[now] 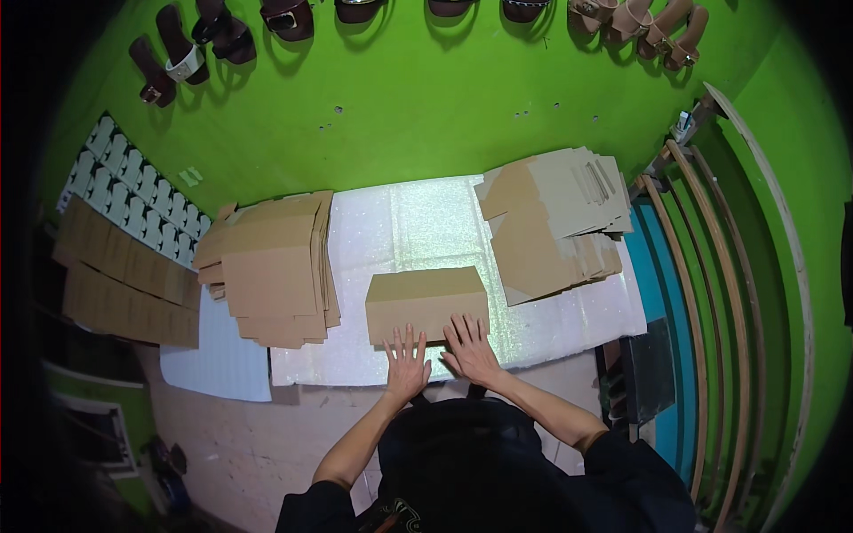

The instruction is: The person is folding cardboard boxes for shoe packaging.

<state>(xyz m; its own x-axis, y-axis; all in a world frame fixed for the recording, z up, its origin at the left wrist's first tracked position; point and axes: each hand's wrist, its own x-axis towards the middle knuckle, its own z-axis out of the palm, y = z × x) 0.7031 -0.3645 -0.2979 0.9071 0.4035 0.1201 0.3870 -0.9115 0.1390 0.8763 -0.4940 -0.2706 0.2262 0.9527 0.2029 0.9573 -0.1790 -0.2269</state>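
A brown cardboard box [426,302] sits at the front middle of the table, its top facing up. My left hand [407,362] lies at the left part of its near edge, fingers stretched out and touching the cardboard. Beside it, my right hand [471,349] rests on the near right part of the box, fingers spread flat. Neither hand grips anything. What the palms cover of the near side is hidden.
Flat cardboard blanks [271,275] are stacked on the table's left, with another stack [551,222] at the right. A shiny white sheet [435,209] covers the table. Sandals [289,19] hang on the green wall. Wooden rails [733,355] stand at the right; finished-looking brown boxes [133,302] are at far left.
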